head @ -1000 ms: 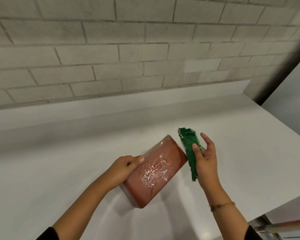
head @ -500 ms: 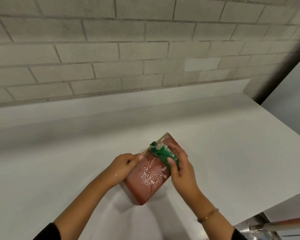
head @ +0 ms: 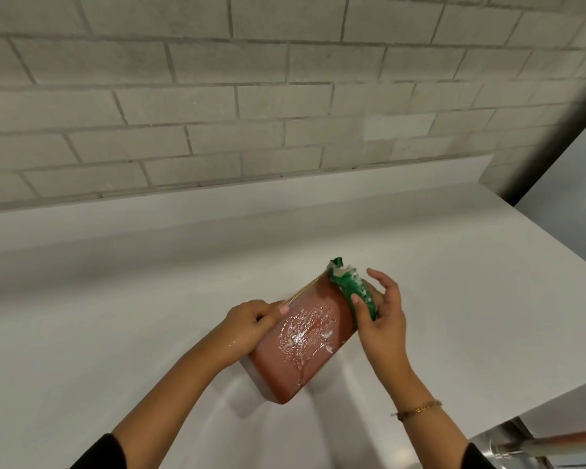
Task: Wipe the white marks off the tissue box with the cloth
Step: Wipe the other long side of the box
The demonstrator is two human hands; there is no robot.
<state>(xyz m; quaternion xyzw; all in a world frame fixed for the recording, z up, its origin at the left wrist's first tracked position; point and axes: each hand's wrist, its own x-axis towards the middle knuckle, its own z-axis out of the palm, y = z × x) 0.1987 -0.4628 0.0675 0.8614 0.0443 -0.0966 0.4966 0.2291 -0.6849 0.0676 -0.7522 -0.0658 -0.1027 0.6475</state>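
Could not see the fingertips of the left hand (head: 247, 326) behind the tissue box (head: 305, 343), nor the box's underside. Could not judge contact between its lower corner and the tabletop (head: 115, 299). Lost the box's far end beneath the cloth (head: 356, 291), and part of the cloth behind the right hand (head: 383, 323). Found both dark sleeves (head: 95, 453) cut off at the bottom edge. Caught a blurred metal rod (head: 555, 446) running off the right edge.

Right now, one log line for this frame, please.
left hand: grips box | right hand: holds cloth at box's far end | marks: on top face, unwiped
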